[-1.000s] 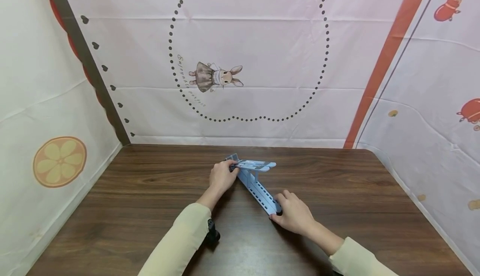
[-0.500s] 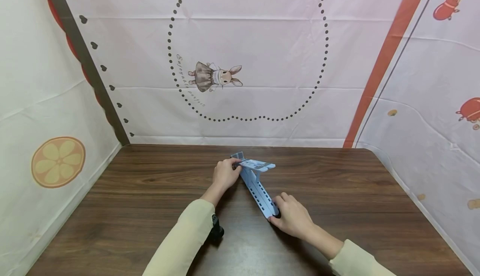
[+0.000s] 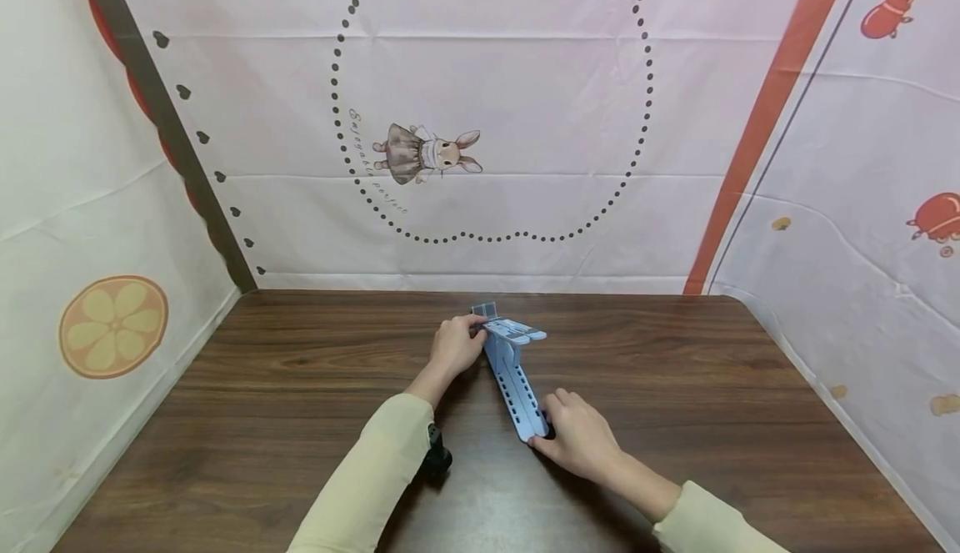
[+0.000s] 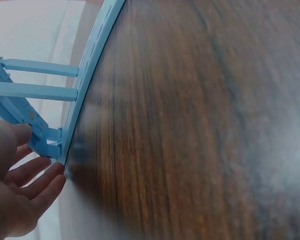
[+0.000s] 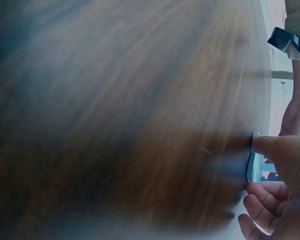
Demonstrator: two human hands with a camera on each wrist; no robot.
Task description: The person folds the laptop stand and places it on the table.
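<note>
A light-blue folding laptop stand (image 3: 517,394) lies lengthwise on the table, its long slotted base reaching from near to far. Its upper arms (image 3: 510,329) are raised on struts above the far half. My left hand (image 3: 453,346) pinches the stand at the far hinged end; in the left wrist view the thumb (image 4: 21,134) lies against the raised arm, with the fingers by the base's end. My right hand (image 3: 581,436) grips the near end of the base, thumb on one side and fingers on the other. The right wrist view shows only that end's edge (image 5: 251,160).
The dark wood-grain table (image 3: 300,419) extends around the stand on all sides. Printed white cloth (image 3: 525,119) hangs behind it and along both sides. A black wrist camera (image 3: 437,454) is strapped at the left sleeve.
The stand has turned on the table: its near end swung left and toward me, its far end right. Both hands moved along with it, keeping their holds.
</note>
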